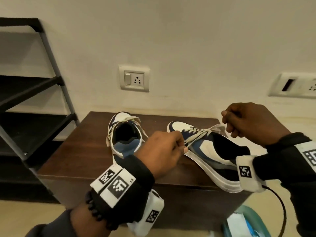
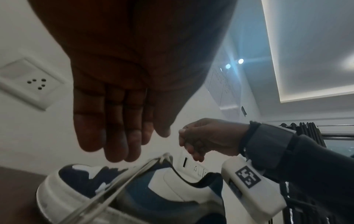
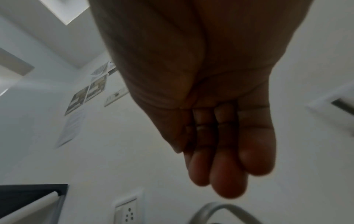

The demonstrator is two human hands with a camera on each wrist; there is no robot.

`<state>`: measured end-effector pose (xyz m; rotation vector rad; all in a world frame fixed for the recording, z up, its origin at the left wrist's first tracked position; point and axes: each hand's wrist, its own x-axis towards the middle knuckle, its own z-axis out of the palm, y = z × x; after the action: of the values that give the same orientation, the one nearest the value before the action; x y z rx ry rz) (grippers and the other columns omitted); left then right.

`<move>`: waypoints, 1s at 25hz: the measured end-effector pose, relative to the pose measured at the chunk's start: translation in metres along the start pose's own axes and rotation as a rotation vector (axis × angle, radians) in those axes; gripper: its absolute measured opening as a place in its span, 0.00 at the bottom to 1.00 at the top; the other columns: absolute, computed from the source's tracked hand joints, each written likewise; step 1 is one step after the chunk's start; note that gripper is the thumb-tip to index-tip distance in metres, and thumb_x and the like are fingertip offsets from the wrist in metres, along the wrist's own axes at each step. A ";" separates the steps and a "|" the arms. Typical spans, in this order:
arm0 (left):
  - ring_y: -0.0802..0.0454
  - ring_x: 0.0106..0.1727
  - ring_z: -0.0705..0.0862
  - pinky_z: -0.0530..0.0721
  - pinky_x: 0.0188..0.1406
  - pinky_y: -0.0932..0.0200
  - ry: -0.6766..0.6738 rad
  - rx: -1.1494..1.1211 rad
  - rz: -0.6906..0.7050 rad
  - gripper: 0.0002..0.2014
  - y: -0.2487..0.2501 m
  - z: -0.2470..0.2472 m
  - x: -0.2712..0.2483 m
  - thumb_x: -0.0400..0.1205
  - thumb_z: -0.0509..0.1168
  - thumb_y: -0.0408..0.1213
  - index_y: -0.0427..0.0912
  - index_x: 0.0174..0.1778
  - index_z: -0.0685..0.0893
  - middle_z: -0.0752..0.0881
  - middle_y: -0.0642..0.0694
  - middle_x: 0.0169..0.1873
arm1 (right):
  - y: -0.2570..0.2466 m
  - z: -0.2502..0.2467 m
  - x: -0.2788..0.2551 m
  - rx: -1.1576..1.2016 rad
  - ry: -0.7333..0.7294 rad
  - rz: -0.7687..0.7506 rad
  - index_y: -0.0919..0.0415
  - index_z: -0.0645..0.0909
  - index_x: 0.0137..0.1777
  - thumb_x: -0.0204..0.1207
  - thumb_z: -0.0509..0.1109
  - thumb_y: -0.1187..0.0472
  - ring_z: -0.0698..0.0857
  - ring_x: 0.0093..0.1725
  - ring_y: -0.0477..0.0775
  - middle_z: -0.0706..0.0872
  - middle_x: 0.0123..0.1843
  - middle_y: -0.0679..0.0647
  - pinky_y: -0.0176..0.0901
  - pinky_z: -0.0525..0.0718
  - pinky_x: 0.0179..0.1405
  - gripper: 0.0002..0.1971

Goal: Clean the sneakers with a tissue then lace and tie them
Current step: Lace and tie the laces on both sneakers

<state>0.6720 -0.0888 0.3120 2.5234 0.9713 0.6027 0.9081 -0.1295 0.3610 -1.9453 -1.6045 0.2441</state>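
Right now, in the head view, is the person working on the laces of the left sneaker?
No, the left hand and the right hand each pinch a lace end of the right sneaker; the left sneaker is untouched.

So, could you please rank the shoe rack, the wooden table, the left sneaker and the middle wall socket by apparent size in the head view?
1. Wooden table; the shoe rack looks comparable but is cut off by the frame edge, so their order is unsure.
2. Left sneaker.
3. Middle wall socket, the smallest, though it sits farthest from the camera.
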 end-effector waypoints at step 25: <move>0.57 0.46 0.76 0.73 0.39 0.67 -0.128 -0.333 -0.217 0.30 0.002 0.058 0.039 0.73 0.72 0.53 0.48 0.62 0.64 0.73 0.53 0.46 | -0.003 0.032 -0.010 -0.644 -0.357 -0.299 0.40 0.83 0.56 0.65 0.74 0.39 0.68 0.66 0.51 0.73 0.63 0.46 0.43 0.77 0.55 0.19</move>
<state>0.7289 -0.0732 0.2743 2.1044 0.9898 0.4854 0.8878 -0.1282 0.3348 -2.1527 -2.4096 -0.0685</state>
